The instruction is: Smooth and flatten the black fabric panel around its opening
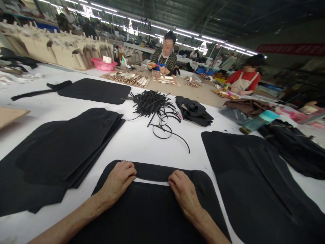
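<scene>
A black panel with rounded corners (149,213) lies flat on the white table directly before me. Near its far edge runs a black band (152,172), and a narrow white gap shows below part of it. The fingers of my left hand (122,178) are curled and pressed together on the band's left part. On its right part, my right hand (184,189) grips with bent fingers and thumb close to the gap. Whether the band is a separate piece or part of the panel, I cannot tell.
Black panels are stacked on the left (68,145), and another black sheet (243,179) lies right. Beyond are a heap of thin black strips (149,103), a crumpled black bundle (194,110), a pink basin (104,64) and a bottle (260,122). Two co-workers sit across the table.
</scene>
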Available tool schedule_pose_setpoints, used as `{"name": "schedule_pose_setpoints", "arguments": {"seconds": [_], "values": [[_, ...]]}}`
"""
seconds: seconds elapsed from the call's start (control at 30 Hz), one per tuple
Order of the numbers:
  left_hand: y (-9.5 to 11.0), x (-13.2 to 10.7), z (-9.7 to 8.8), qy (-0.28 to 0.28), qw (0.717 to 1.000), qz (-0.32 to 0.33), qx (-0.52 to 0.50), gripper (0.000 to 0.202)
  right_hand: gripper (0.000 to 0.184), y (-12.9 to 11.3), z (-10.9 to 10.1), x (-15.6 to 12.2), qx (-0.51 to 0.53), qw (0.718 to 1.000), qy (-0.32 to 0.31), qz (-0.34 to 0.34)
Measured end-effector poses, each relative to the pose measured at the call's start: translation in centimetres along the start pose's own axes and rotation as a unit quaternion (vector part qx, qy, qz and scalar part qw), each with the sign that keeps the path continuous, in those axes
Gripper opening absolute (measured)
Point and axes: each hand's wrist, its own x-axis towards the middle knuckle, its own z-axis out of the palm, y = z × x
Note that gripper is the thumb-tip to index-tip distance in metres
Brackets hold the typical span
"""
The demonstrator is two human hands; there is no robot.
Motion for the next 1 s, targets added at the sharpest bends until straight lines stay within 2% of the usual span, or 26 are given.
{"name": "schedule_pose_setpoints", "arguments": {"seconds": [0.27,0.47,0.6,0.77,0.9,1.0], "values": [[-0.1,-0.2,0.0,-0.001,1.000,-0.013,0.001,0.018,0.015,0.0,0.1,0.3,-0.050,0.999,-0.002,-0.003],[1.3,0.2,-0.3,-0.042,0.994,-0.063,0.074,0.024,0.016,-0.9,-0.4,1.0,-0.085,0.994,-0.022,0.060],[2.3,0.9,-0.6,-0.052,0.988,-0.097,0.109,0.023,0.015,-1.4,-0.9,1.8,-0.130,0.985,-0.052,0.100],[2.7,1.7,-0.7,-0.060,0.981,-0.119,0.141,0.020,0.018,-1.7,-1.7,2.8,-0.118,0.978,-0.115,0.131],[3.4,2.0,-0.6,-0.055,0.976,-0.120,0.173,0.016,0.021,-1.8,-2.2,3.5,-0.102,0.974,-0.140,0.143],[4.0,1.7,-0.2,-0.043,0.974,-0.102,0.195,0.022,0.021,-1.6,-2.5,4.0,-0.085,0.972,-0.158,0.153]]}}
